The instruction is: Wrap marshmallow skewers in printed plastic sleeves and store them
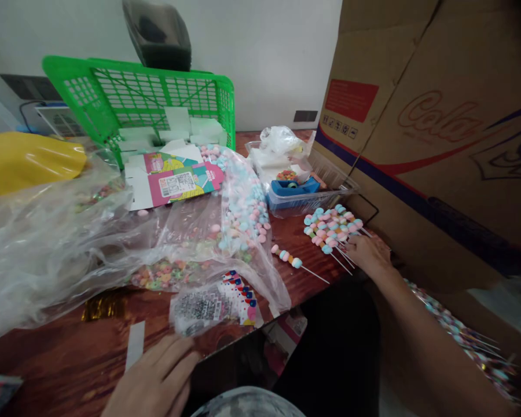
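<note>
My right hand [367,253] is at the sticks of a pile of pink and blue candy skewers [332,226] on the right of the table; its fingers are bent round something I cannot make out. One candy skewer [289,258] lies apart, left of the pile. At the front edge my left hand [156,373] rests palm down with its fingers stretched out, close to a white paper strip [134,345]. Printed labels in clear plastic [212,304] lie beyond it. A large clear bag [245,214] spills pink and blue candies.
A green basket [134,92] stands at the back behind colourful cards [182,182]. A clear tray [304,200] holds a blue tape dispenser [294,186]. Yellow plastic [30,159] sits at the left. A big cardboard box [425,139] rises at the right, with more skewers [464,336] below.
</note>
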Demonstrator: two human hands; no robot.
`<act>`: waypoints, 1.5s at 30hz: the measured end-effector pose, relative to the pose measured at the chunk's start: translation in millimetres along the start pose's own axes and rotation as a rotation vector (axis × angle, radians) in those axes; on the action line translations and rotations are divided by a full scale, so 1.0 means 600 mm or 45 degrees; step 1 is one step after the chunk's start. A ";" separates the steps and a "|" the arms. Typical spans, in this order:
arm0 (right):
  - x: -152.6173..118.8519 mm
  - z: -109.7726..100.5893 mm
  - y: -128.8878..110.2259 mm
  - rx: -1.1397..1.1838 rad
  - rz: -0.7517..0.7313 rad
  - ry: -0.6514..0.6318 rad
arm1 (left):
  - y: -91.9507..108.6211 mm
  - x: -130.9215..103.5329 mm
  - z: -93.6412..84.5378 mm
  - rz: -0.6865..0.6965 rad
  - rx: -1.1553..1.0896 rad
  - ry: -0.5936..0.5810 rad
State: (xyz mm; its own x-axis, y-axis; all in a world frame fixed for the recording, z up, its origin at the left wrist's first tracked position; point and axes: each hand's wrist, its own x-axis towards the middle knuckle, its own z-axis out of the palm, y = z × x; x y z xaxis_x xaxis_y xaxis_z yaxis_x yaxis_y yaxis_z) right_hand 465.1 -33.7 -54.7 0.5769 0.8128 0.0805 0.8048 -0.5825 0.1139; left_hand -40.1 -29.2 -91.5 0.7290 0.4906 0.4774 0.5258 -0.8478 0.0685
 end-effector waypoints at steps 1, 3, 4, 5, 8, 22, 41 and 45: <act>0.001 0.009 -0.001 0.011 0.013 -0.017 | 0.008 0.032 0.011 0.048 0.024 -0.029; 0.006 0.019 -0.003 0.030 0.029 -0.038 | 0.024 0.081 0.034 0.099 0.028 -0.057; 0.009 0.021 -0.004 0.037 0.036 -0.046 | 0.030 0.095 0.046 0.094 0.019 -0.064; 0.012 0.023 -0.003 0.044 0.044 -0.052 | 0.033 0.102 0.055 0.084 0.007 -0.063; 0.016 0.027 0.001 0.067 0.064 -0.074 | 0.032 0.102 0.061 0.005 -0.083 -0.090; -0.036 0.052 0.035 0.364 0.103 0.465 | 0.074 0.592 0.229 -0.121 -0.606 -0.508; -0.106 0.030 0.003 1.069 -0.547 0.692 | 0.061 0.561 0.209 -0.463 -0.974 -0.450; -0.114 -0.026 -0.048 1.061 -0.728 0.710 | 0.069 0.492 0.143 -0.865 -1.849 -0.245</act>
State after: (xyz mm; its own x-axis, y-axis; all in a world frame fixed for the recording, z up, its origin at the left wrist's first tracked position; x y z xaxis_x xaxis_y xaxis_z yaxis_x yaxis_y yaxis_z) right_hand 400.2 -72.7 -48.3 0.1236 0.7245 0.6780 0.8909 0.2199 -0.3974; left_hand 234.4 97.5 -23.2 0.6466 0.7576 -0.0897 0.0021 0.1158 0.9933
